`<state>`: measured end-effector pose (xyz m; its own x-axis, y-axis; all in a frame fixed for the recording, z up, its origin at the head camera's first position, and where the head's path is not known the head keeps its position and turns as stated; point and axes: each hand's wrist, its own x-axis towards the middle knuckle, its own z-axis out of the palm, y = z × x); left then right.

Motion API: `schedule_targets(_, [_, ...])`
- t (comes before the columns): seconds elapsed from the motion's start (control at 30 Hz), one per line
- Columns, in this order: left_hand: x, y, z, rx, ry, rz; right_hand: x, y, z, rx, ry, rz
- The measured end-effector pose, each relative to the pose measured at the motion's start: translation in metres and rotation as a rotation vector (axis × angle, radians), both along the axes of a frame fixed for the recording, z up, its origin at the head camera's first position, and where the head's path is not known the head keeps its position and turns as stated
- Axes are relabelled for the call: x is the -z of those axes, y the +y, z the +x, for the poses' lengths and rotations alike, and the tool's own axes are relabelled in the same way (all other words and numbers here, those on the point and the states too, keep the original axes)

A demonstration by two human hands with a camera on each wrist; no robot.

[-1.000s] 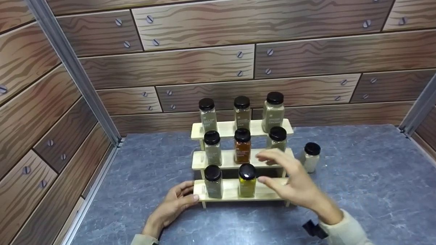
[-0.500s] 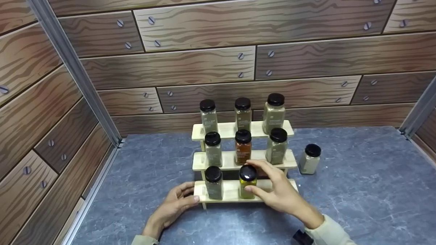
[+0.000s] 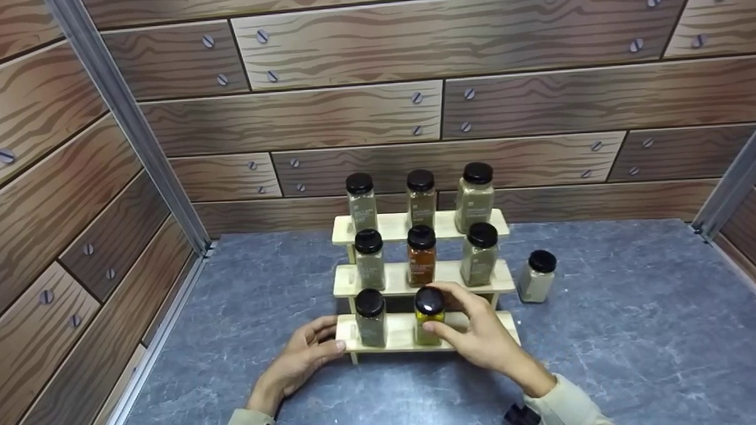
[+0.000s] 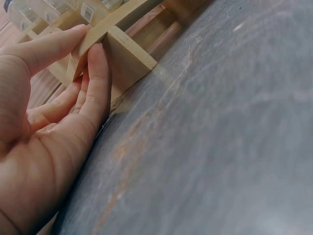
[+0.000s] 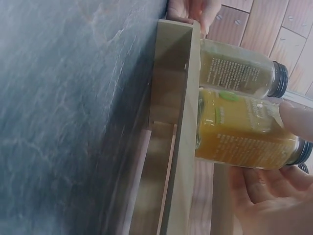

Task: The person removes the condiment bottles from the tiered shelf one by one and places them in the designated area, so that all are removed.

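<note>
Marbled tabletop (image 3: pixel 640 335), plank-patterned walls (image 3: pixel 349 116) (metal corner strips (image 3: pixel 128 124)); left hand (image 3: pixel 300 357) pinching a wooden rack (image 3: pixel 400 332), right hand (image 3: pixel 486 337) gripping a yellow jar (image 5: pixel 242 129).

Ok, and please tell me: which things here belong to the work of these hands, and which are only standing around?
Part of the job:
wooden rack, gripped by the left hand
yellow jar, held by the right hand
seven other jars on the rack
probably the pale jar standing right of the rack

Just around:
tabletop
wood-patterned walls

Left hand (image 3: pixel 299 355), right hand (image 3: pixel 485 336), both curled
</note>
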<state>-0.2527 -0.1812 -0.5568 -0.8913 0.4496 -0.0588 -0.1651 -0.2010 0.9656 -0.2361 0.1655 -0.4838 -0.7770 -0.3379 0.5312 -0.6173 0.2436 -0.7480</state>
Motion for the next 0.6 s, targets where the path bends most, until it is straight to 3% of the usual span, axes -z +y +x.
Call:
schedule_targets(0.3, [0.001,0.001,0.0,0.009,0.01,0.01,-0.007,0.003,0.003,-0.024,-0.031,-0.065])
schedule_targets(0.6, [0.0,0.0,0.0,0.005,0.01,0.001,-0.035,0.019,0.007,-0.096,0.022,-0.153])
